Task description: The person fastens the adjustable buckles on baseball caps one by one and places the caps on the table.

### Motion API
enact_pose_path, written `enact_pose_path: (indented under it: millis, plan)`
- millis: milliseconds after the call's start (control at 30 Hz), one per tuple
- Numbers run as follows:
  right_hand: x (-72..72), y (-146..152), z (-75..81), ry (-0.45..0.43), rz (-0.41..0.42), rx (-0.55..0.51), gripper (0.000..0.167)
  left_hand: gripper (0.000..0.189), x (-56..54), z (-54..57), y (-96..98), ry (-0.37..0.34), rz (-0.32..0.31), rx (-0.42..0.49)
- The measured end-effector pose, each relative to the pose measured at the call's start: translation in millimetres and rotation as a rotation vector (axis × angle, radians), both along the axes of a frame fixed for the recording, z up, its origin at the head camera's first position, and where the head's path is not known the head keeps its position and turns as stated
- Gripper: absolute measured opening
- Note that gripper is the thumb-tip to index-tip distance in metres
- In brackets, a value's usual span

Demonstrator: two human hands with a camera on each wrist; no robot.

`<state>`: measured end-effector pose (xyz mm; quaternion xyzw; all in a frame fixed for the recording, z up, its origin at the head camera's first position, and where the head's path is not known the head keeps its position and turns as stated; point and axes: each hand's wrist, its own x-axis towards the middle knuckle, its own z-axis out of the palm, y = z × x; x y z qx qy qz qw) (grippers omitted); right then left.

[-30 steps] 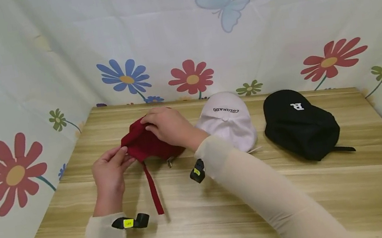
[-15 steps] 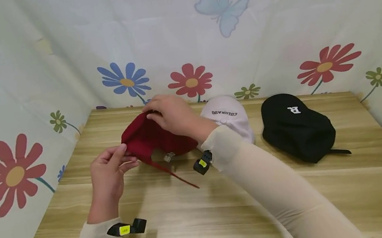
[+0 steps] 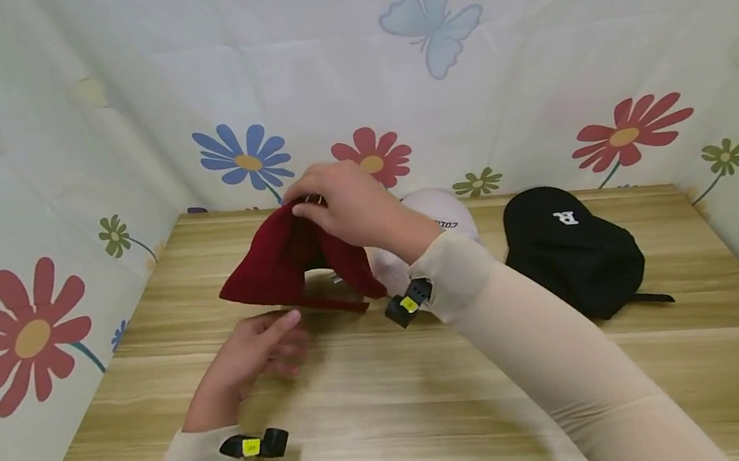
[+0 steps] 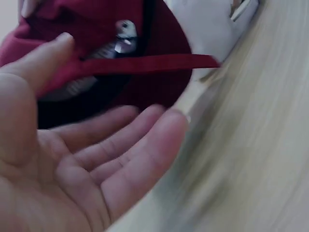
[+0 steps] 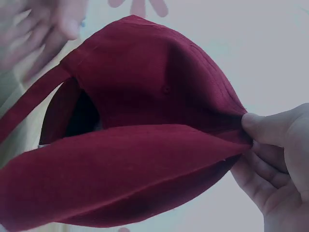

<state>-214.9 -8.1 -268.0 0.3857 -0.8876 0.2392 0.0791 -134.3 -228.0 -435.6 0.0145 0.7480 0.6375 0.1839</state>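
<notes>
A dark red baseball cap (image 3: 265,264) hangs above the left part of the table, its loose strap (image 4: 149,64) trailing from the back opening. My right hand (image 3: 354,204) pinches the top of its crown between thumb and fingers, which the right wrist view shows closely. Just below the cap, my left hand (image 3: 254,356) is off it, fingers loosely spread and nothing held. In the left wrist view the palm (image 4: 63,179) faces the cap's inside, where a metal buckle (image 4: 126,36) and a label show. The left hand is blurred in the right wrist view.
Behind my right wrist stands a white cap (image 3: 440,210) with dark lettering, partly hidden. A black cap (image 3: 571,254) with a white R lies to the right. The wooden table (image 3: 400,413) ends at a flower-printed cloth wall (image 3: 501,94).
My left hand has let go of the red cap's edge and dropped slightly down and to the right. My right hand has lifted the cap's crown up and to the right, turning it.
</notes>
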Motion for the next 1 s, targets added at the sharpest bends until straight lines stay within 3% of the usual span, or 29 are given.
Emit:
enact_pose_path:
  millis: [133, 267, 400, 600, 667, 767, 867, 1000]
  plan:
    - [1.2, 7, 6.3, -0.03, 0.007, -0.035, 0.027, 0.054, -4.7, -6.7, 7.7, 0.158, 0.019, 0.196]
    - [1.1, 16, 9.9, -0.073, 0.016, -0.092, 0.026, 0.053, -9.7, -4.0, 22.2, 0.319, -0.011, 0.415]
    - [-1.2, 25, 10.7, -0.117, 0.037, -0.142, 0.025, 0.049, -16.9, 1.1, 39.1, 0.403, -0.036, 0.539]
    - [-3.5, 33, 11.1, -0.197, 0.045, -0.185, 0.024, 0.033, -23.3, 10.1, 59.0, 0.364, -0.015, 0.703]
    - [-4.6, 35, 9.6, -0.215, 0.048, -0.205, 0.024, 0.029, -22.4, 13.6, 63.3, 0.349, -0.055, 0.802]
    - [-6.6, 36, 5.8, -0.211, 0.051, -0.227, 0.025, 0.033, -20.1, 20.2, 67.2, 0.36, -0.173, 0.925]
    - [-9.3, 37, 1.0, -0.193, 0.052, -0.237, 0.025, 0.034, -16.0, 28.3, 70.0, 0.385, -0.233, 0.956]
    - [-12.2, 38, -4.7, -0.191, 0.055, -0.232, 0.024, 0.028, -8.6, 40.1, 73.1, 0.445, -0.215, 0.939]
